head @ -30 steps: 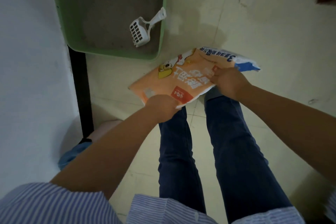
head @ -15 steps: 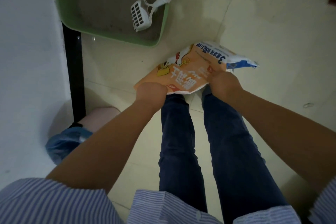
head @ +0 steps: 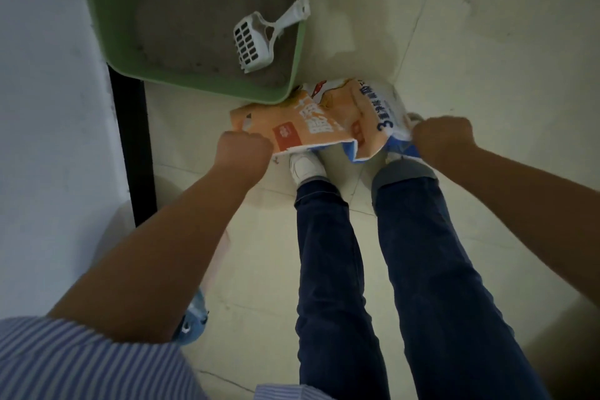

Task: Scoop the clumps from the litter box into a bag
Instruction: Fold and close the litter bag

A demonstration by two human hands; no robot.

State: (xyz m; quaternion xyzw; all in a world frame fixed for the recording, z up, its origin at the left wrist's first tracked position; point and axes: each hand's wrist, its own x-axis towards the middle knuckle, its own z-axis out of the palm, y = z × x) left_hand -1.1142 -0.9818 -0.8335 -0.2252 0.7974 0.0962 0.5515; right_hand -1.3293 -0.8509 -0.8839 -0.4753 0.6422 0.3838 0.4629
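My left hand (head: 244, 153) is fisted on the near left edge of the bag (head: 324, 122), fingers curled round the rim. My right hand (head: 443, 140) is fisted on the bag's right edge, by the blue-and-white printed end. Bag stretched between both hands: glossy, crinkled plastic, orange with a red square and white print, creased down the middle. It hangs above my shoes, its far edge touching or just under the box (head: 292, 52) corner; can't tell which. Box beyond the bag: green, smooth plastic, rounded corner, filled with grey grainy litter (head: 181, 10). Scoop (head: 259, 42) lies in the litter near the box's right wall, white hard plastic, slotted head toward the bag, handle leaning on the wall's rim. Clumps not distinguishable. Pale tiled floor (head: 487, 42) right of box.
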